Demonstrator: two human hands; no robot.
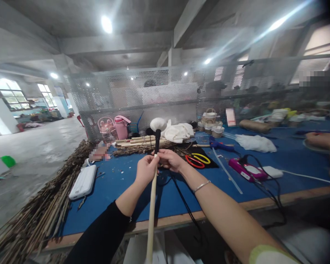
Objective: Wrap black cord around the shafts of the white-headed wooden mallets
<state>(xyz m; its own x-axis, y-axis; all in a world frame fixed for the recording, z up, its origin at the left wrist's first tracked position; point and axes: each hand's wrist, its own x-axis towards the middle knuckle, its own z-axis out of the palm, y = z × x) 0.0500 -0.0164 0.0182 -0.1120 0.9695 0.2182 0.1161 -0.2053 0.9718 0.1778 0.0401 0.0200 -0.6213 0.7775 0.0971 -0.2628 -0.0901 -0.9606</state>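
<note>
A long pale wooden stick (151,205) runs upright from the bottom edge of the view. Its upper part is covered with a black wrapping (157,141), topped by a round white padded head (157,124). My left hand (147,169) is closed round the stick just beneath the wrapping. From the other side my right hand (170,160) pinches at the wrapping's lower end, its fingers closed and touching my left hand. A thin black cord (181,192) trails below the hands over the table's front edge; whether my right fingers hold it is hidden.
On the blue table (112,205) lie a white power bank (83,182), red and yellow scissors (198,160), a blue glue gun (220,144) and a purple device (247,169). Dried stalks (52,198) line the left edge. Another person's hand (317,141) is at right.
</note>
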